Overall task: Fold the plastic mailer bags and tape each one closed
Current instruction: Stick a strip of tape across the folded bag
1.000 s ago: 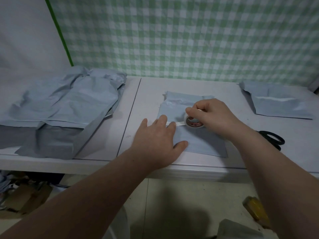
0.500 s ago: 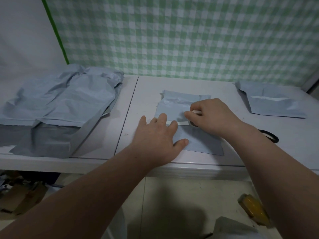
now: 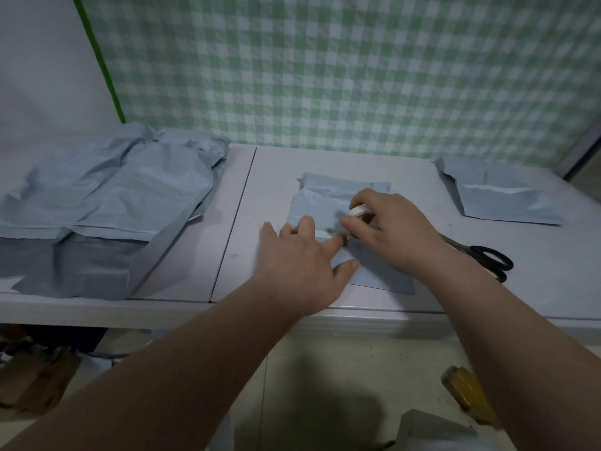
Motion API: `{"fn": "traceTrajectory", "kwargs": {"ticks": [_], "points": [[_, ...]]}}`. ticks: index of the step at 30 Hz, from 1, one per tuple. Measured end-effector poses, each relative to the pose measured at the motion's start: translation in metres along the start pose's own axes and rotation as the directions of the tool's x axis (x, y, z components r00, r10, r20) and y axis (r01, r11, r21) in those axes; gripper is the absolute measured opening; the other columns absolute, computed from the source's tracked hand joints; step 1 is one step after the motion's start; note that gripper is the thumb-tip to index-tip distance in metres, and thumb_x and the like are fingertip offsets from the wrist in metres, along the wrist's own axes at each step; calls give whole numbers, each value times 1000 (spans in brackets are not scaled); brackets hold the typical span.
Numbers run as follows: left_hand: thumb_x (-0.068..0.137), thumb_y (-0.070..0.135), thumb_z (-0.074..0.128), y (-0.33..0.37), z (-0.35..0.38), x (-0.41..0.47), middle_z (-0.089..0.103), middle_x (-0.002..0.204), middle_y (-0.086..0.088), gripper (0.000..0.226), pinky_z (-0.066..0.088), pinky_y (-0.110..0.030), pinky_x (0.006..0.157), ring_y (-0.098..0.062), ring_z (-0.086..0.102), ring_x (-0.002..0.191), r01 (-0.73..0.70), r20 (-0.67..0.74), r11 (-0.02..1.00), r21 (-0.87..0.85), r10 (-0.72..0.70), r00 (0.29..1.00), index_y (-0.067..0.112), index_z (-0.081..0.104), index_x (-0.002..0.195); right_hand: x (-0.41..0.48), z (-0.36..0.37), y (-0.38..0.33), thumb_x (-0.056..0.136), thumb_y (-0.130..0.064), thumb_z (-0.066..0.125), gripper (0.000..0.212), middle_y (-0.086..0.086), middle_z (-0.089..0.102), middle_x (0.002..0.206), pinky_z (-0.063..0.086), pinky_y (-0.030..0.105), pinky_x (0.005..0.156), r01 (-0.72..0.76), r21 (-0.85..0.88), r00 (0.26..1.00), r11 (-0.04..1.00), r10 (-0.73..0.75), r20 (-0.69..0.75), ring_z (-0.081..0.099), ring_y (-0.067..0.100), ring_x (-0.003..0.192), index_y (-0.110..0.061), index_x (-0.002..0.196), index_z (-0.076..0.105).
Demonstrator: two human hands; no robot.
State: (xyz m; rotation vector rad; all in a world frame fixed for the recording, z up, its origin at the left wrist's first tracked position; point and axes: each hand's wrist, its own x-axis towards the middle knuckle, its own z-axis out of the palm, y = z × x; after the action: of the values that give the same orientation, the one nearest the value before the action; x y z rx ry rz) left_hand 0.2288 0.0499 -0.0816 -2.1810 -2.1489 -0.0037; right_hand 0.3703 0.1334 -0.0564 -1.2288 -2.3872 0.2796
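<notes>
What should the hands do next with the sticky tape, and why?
Probably pull the tape roll a little further right across the folded bag. The right hand grips the roll close to the left hand, whose flat fingers press the white tape strip down, so only a short piece seems laid over the fold. The scissors lie to the right for cutting afterwards.

The flat white table (image 3: 182, 271) holds a messy pile of grey-blue plastic bags (image 3: 107, 206) on the left, one folded grey-blue bag (image 3: 383, 275) in the middle, a second folded bag (image 3: 500, 203) far right, and black-handled scissors (image 3: 487, 258) nearby.
</notes>
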Motion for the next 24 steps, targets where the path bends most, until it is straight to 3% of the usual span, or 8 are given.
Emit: {"fn": "traceTrajectory", "kwargs": {"ticks": [6,11,17,24], "points": [[87,69,5,5,0,-1,30,141,-10,64,19,-57,104,-33,34,129,38,6,999,30,-38,999,42,18,143,-22,12,26,87,-21,62,20,-10,57,85,29,27,65,-20,79,985,997,33,-167,50,18,83,-22,106,57],[90,65,14,11,-3,-1,26,148,-1,71,9,-53,113,-28,9,144,-49,-54,999,-4,48,997,22,31,144,-32,21,29,86,-16,61,24,-1,64,88,36,32,67,4,60,970,998,10,-243,49,23,83,-18,110,59],[92,61,26,19,3,-4,45,129,-3,65,20,-41,114,-20,40,121,-106,-90,977,-186,90,992,12,42,131,-34,20,26,88,-16,58,22,0,64,88,38,35,67,4,45,970,999,7,-244,46,24,79,-17,110,58],[86,66,17,21,12,-6,42,134,-2,71,24,-45,109,-18,36,126,-94,-131,981,-171,71,989,16,40,130,-35,20,26,91,-19,56,20,-2,65,93,31,31,69,9,22,963,1000,-3,-269,45,20,82,-17,111,60]]}}
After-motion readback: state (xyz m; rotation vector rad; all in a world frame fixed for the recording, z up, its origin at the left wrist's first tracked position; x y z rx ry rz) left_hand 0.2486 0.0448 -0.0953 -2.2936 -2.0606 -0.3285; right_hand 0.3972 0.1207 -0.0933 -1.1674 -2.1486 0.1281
